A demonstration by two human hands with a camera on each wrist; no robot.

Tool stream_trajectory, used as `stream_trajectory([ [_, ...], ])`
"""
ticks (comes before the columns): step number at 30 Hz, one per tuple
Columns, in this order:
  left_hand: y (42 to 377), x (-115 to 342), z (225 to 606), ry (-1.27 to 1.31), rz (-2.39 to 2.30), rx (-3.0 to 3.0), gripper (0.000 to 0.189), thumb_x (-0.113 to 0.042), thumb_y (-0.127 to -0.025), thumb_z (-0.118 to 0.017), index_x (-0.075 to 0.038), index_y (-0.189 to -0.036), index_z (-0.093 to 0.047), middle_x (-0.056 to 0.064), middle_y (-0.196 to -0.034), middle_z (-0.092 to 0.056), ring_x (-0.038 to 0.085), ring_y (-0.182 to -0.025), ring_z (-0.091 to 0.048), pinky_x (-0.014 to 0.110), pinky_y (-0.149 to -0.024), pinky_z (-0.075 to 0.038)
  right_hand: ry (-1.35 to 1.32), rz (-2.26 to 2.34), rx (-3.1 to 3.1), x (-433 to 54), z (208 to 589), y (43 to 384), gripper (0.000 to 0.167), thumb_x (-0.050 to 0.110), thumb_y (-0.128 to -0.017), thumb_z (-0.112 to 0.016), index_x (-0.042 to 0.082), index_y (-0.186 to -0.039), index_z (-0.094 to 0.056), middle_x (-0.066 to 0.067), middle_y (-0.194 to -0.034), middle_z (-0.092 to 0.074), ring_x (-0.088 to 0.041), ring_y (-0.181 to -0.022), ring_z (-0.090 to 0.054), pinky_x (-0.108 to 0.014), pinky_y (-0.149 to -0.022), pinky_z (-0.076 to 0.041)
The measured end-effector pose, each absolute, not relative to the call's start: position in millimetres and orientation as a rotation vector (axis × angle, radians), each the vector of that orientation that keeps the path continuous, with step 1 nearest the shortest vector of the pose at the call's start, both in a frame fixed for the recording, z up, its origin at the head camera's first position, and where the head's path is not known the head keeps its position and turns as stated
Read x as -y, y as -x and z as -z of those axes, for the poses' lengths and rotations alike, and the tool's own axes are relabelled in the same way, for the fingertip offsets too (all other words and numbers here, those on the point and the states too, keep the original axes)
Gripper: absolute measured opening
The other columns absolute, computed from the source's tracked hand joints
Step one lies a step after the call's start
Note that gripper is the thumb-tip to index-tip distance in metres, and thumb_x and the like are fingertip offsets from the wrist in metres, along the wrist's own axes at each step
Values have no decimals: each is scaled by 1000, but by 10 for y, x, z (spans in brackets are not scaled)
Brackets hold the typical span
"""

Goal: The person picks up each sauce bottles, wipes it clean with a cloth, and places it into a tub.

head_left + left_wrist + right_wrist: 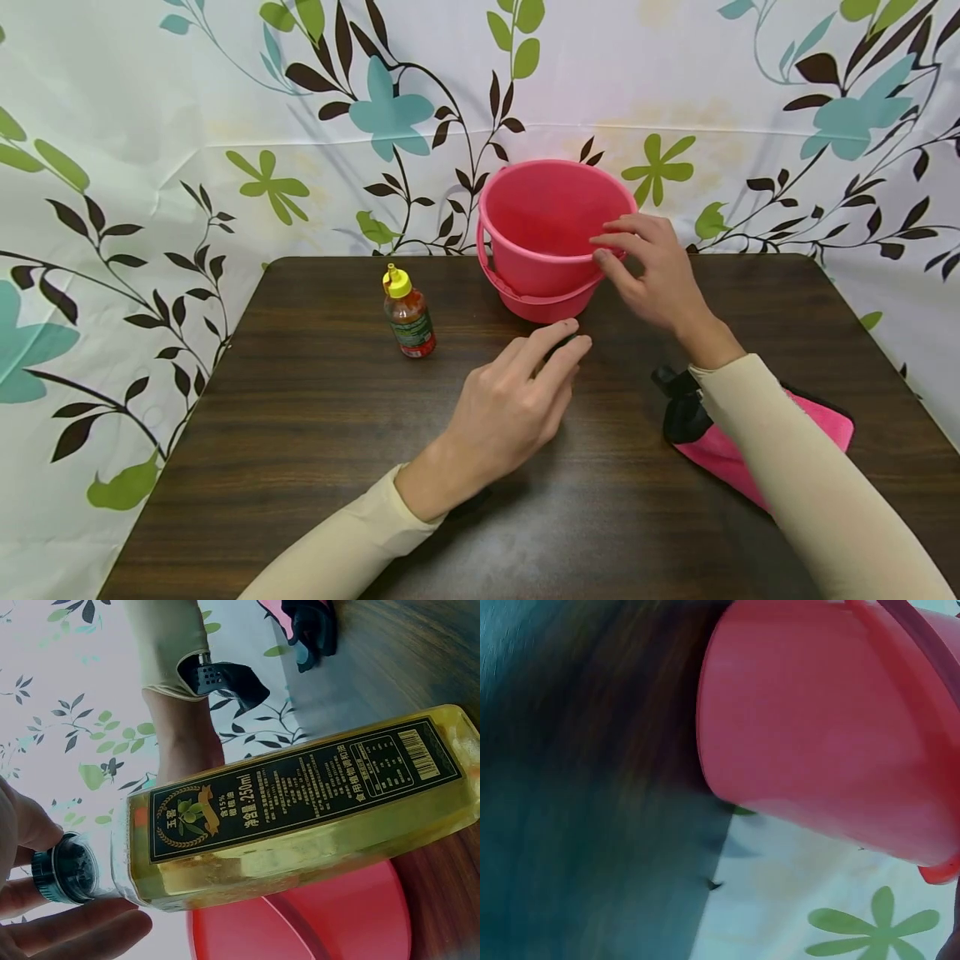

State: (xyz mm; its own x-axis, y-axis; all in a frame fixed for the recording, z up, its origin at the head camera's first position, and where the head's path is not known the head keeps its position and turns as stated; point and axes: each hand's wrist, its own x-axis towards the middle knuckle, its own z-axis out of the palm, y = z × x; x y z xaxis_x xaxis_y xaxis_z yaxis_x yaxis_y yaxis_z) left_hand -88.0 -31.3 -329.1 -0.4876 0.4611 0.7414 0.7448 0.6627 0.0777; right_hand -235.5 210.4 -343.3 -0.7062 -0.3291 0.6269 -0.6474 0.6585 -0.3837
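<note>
My left hand (517, 400) is around the dark green cap of a clear oil bottle (300, 795), with thumb and fingers on either side of it. The bottle holds yellow oil and has a black label; the hand hides most of it in the head view. My right hand (652, 271) is at the right front rim of a pink bucket (543, 287). Its fingers extend over the opening with the thumb near the rim. In the right wrist view the bucket's side fills the upper right, and only a dark sliver of hand shows.
A sauce bottle with a yellow nozzle cap (409, 325) stands left of the bucket on the dark wooden table (315, 433). Beneath the right forearm lies a pink and black cloth item (825, 421). Behind the table hangs a leaf-and-flower patterned sheet (315, 117).
</note>
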Motion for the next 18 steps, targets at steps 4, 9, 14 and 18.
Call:
stream_trajectory([
  [4, 885, 310, 3283, 926, 520, 2166, 29, -16, -98, -72, -11, -127, -73, 7, -132, -72, 18, -93, -75, 27, -73, -65, -703, -915, 2304, -2076, 3502, 2355, 30, 20, -95, -75, 7, -122, -79, -17, -138, -69, -38, -137, -53, -62, -115, -43],
  [9, 890, 307, 3272, 930, 530, 2171, 30, -16, -98, -73, -11, -128, -73, 8, -133, -72, 19, -97, -76, 28, -76, -65, -631, -1087, 2217, -2032, 3527, 2351, 25, 13, -91, -80, 8, -115, -82, -14, -134, -73, -32, -137, -56, -49, -117, -46],
  [14, 892, 315, 3270, 933, 548, 2181, 32, -15, -96, -74, -10, -128, -73, 8, -133, -72, 18, -94, -75, 27, -76, -65, -608, -1352, 2097, -1986, 3538, 2351, 23, -1, -87, -83, 3, -109, -83, -16, -128, -75, -33, -137, -56, -22, -112, -49],
  [18, 915, 310, 3266, 939, 558, 2168, 32, -15, -97, -74, -10, -128, -73, 9, -133, -72, 19, -96, -76, 27, -79, -65, -632, -1534, 1955, -1966, 3556, 2371, 22, -11, -85, -80, -6, -107, -80, -28, -122, -74, -35, -134, -57, -23, -111, -53],
])
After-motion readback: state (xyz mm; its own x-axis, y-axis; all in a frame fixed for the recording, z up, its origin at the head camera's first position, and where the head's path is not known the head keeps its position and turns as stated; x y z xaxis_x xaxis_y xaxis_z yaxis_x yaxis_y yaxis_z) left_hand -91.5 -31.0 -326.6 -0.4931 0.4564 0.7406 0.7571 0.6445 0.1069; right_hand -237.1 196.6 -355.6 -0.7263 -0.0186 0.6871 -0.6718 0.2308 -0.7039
